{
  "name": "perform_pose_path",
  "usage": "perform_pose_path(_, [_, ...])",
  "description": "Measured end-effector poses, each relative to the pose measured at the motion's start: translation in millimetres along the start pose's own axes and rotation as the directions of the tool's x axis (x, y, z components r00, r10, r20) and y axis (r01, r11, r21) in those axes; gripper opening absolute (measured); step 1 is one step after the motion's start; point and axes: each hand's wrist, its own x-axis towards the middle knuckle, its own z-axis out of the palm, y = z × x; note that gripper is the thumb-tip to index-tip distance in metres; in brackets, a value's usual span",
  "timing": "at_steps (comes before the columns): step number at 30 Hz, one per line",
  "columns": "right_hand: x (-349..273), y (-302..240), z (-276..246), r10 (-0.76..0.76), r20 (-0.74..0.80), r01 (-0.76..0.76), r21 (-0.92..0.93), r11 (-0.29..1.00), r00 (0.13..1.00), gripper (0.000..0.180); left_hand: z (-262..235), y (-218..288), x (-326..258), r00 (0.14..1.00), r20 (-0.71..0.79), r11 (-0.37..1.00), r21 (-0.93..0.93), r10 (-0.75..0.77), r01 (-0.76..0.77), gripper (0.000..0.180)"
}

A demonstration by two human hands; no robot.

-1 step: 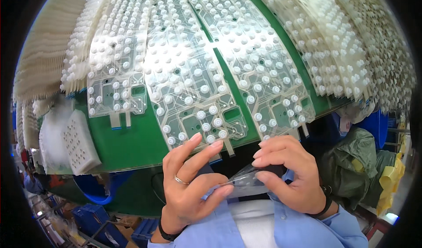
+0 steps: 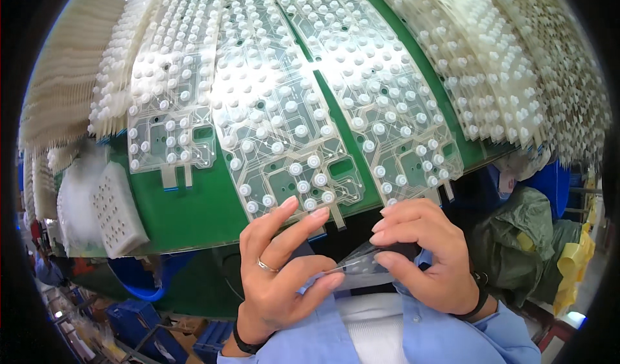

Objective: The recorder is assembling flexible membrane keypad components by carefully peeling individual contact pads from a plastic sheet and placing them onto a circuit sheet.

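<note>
In front of my chest, below the table's near edge, a clear plastic film [image 2: 363, 266] with pale spots stretches between my hands. My left hand [image 2: 274, 273], with a ring on one finger, pinches its left end between thumb and index finger; the other fingers are raised toward the table. My right hand [image 2: 429, 254] grips the opposite end between thumb and fingertips. Just beyond them lie keyboard membrane sheets: a middle one [image 2: 274, 109], a right one [image 2: 394, 99] and a left one [image 2: 174, 73]. They are transparent, with printed traces and white rubber domes.
The sheets lie on a green table [image 2: 174, 215]. A dense stack of domed sheets [image 2: 478, 60] fills its right side, another stack [image 2: 74, 60] the left. A white perforated block [image 2: 118, 210] sits at the near left edge. Blue bins [image 2: 145, 277] and dark green bags [image 2: 516, 235] are below.
</note>
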Motion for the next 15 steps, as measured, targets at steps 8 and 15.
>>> perform_pose_path(8, [8,9,10,0.111,-0.068,-0.092,0.232,0.968,0.992,0.011,-3,-12,9,0.987,0.151,0.995,0.080,0.047,-0.060,0.018])
perform_pose_path(15, [43,39,0,0.168,-0.178,-0.083,0.406,0.910,0.970,0.005,-13,-17,7,0.975,0.219,0.996,0.071,0.041,-0.058,0.019])
